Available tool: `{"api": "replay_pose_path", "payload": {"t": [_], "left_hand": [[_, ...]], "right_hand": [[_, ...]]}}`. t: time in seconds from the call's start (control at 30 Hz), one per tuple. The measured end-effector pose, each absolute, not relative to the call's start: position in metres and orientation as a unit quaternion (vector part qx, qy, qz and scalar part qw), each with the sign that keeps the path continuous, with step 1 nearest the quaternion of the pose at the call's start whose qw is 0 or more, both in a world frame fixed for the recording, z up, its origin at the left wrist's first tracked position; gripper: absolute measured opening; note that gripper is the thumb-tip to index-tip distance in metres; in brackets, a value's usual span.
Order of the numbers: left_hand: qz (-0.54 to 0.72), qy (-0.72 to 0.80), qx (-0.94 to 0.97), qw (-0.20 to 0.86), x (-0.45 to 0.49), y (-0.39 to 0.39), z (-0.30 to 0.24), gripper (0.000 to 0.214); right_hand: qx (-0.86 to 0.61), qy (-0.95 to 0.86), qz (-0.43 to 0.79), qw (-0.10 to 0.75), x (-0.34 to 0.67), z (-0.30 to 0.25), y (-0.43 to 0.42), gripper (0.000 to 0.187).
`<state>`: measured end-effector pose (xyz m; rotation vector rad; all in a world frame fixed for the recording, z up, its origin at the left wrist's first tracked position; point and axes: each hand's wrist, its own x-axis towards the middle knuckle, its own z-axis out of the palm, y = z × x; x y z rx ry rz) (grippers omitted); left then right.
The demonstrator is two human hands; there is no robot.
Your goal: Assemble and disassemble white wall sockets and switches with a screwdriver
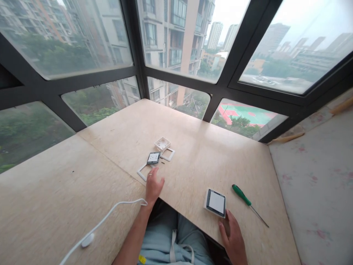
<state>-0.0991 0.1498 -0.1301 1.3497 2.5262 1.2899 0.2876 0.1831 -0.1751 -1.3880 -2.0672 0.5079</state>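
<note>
My left hand (153, 186), a ring on one finger, rests at the desk's near edge with thumb and fingers apart. Its fingertips reach the side of a thin white square frame (141, 175); whether they touch it I cannot tell. Just beyond lies a wall socket insert (153, 158) with a dark rim. Farther off are a second white frame (171, 156) and an open white back box (162, 142). On the right, my right hand (234, 237) is open, its fingertips by the lower corner of a wall switch (216, 203) seated on a white box.
A green-handled screwdriver (242, 195) lies right of the switch. Small screws (163, 162) sit near the socket insert. A white cable (110, 211) crosses the left side, by a round white piece (87, 240). Windows and a papered wall (320, 191) border the desk (193, 147).
</note>
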Motion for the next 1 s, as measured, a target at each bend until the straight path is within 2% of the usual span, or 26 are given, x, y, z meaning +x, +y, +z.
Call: {"api": "replay_pose_path", "payload": {"t": [0.13, 0.3, 0.67, 1.0], "left_hand": [[0.334, 0.866, 0.362, -0.084, -0.134, 0.136, -0.132, 0.056], [0.28, 0.897, 0.341, -0.038, -0.156, 0.124, -0.138, 0.081], [0.304, 0.851, 0.425, -0.045, -0.162, 0.107, -0.123, 0.078], [0.36, 0.779, 0.514, 0.019, -0.145, 0.095, -0.1, 0.073]], "right_hand": [[-0.527, -0.78, 0.176, 0.287, 0.288, -0.174, 0.183, 0.054], [-0.539, -0.775, 0.166, 0.283, 0.289, -0.174, 0.183, 0.055], [-0.56, -0.767, 0.164, 0.268, 0.29, -0.171, 0.181, 0.056], [-0.563, -0.761, 0.172, 0.272, 0.286, -0.167, 0.181, 0.056]]}}
